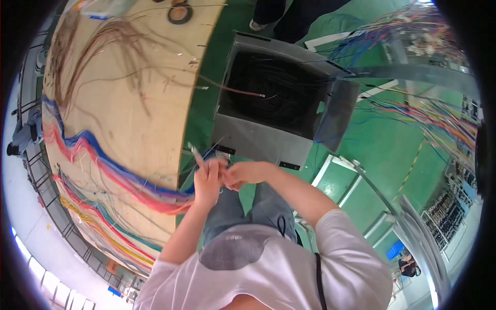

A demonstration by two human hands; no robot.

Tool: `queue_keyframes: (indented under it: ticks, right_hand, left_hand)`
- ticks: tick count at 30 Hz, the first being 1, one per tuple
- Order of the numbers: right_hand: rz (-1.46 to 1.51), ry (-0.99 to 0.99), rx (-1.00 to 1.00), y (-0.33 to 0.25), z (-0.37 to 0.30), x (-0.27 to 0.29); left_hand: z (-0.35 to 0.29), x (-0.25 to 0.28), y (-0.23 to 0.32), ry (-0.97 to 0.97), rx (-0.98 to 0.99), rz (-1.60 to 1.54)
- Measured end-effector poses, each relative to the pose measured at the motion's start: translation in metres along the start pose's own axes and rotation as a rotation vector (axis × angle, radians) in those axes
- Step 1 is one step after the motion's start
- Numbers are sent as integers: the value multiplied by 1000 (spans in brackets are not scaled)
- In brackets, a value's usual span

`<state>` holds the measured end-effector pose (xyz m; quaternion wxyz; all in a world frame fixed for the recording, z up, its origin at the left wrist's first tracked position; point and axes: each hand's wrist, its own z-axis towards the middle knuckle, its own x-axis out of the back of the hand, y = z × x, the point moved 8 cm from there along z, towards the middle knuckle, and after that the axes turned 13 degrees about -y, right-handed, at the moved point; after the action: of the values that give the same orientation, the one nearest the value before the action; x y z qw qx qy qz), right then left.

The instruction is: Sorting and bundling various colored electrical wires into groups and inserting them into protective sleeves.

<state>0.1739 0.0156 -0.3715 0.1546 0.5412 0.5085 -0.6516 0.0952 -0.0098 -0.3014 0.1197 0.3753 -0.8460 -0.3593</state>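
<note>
My left hand (207, 180) and my right hand (243, 174) meet in front of my body, beside the table edge. Both have their fingers closed and pressed together, and what is between them is too small and blurred to name. Thin dark blue wires (207, 153) show just beyond the left fingers, next to a small pale tip. A thick bundle of red and blue wires (155, 195) runs along the wooden table (160, 119) and passes behind my left forearm.
A grey open box (258, 135) with a dark inside stands ahead on the green floor; a brown wire reaches over it. Brown wires (111, 39) and a tape roll (180, 14) lie on the table. Coloured wires (429, 116) hang at the right. Someone's legs (297, 20) stand behind the box.
</note>
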Motion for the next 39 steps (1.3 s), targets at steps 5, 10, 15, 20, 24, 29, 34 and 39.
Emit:
queue_keyframes:
  ticks: [5, 10, 15, 20, 24, 29, 34, 39]
  right_hand:
    - [451, 591, 147, 58, -101, 219]
    - [345, 1369, 54, 119, -122, 402]
    - [825, 1538, 524, 125, -129, 432]
    - [778, 1613, 973, 73, -163, 314]
    - [615, 1308, 814, -15, -188, 126]
    - [255, 1313, 671, -103, -193, -49]
    - [-756, 1317, 759, -193, -144, -195]
    - [-648, 1244, 847, -204, -98, -266]
  left_hand:
    - [5, -36, -31, -159, 196, 43]
    - [31, -39, -57, -192, 365, 78]
    - [45, -43, -67, -210, 462, 38]
    - [37, -37, -32, -104, 476, 105]
    - [21, -40, 32, -186, 215, -23]
    - [-35, -78, 108, -743, 208, -378]
    - [-115, -84, 158, -917, 133, 13]
    - [-178, -55, 176, -940, -43, 196]
